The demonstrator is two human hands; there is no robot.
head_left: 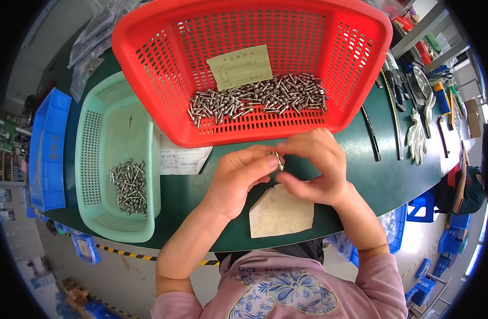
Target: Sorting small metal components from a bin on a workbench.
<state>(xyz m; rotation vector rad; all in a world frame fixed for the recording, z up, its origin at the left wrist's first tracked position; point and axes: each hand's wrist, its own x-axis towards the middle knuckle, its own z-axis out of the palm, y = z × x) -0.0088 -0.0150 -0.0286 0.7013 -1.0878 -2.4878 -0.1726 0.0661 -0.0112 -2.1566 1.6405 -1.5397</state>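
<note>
Small metal pins (279,161) with thicker heads sit between the thumb and fingers of my left hand (238,173), which is closed on them. I cannot tell exactly how many pins are there. My right hand (318,166) is beside them with thumb and forefinger apart, its fingertips close to the pins' upper end. Nothing shows in its grasp. Beyond both hands, a tilted red basket (244,139) holds a heap of similar pins (286,95) and a yellowish paper card (241,67). Below the right hand lies a cream-coloured cloth or paper pad (281,212).
On the left, a pale green basket (88,175) contains a smaller pile of pins (129,189). A printed sheet (183,158) lies partly under the red basket. White gloves (416,135) and tools are at the right on the green table (387,178). A blue bin (48,151) stands far left.
</note>
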